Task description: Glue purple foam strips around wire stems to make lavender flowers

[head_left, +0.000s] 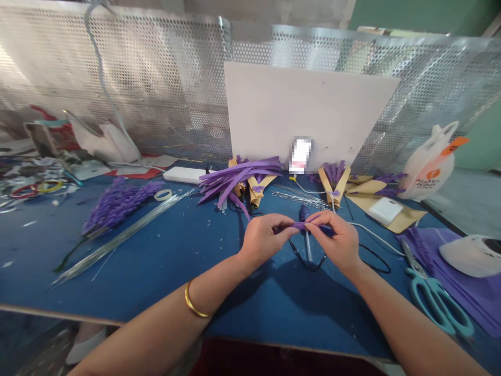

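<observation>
Above the middle of the blue table, my left hand (pixel 266 237) and my right hand (pixel 332 237) pinch a narrow purple strip (pixel 299 225) between thumbs and fingertips. The hands are a short gap apart. One end of the strip trails out past my left hand. Just behind the held strip lies a tool with a dark purple handle (pixel 304 211) and a pale shaft (pixel 309 246); I cannot make out its kind. Beyond my left hand is a pile of loose purple strips (pixel 242 176). Thin metal wires (pixel 307 196) lie behind the hands.
Purple flower stems (pixel 117 206) and a long wire bundle (pixel 129 230) lie left, near a tape roll (pixel 163 195). Teal-handled scissors (pixel 434 297) and purple sheets (pixel 469 292) lie right. Paper-wrapped bouquets (pixel 334 183), a phone (pixel 300 155), a white board (pixel 305 115) and a plastic bag (pixel 428 167) stand behind.
</observation>
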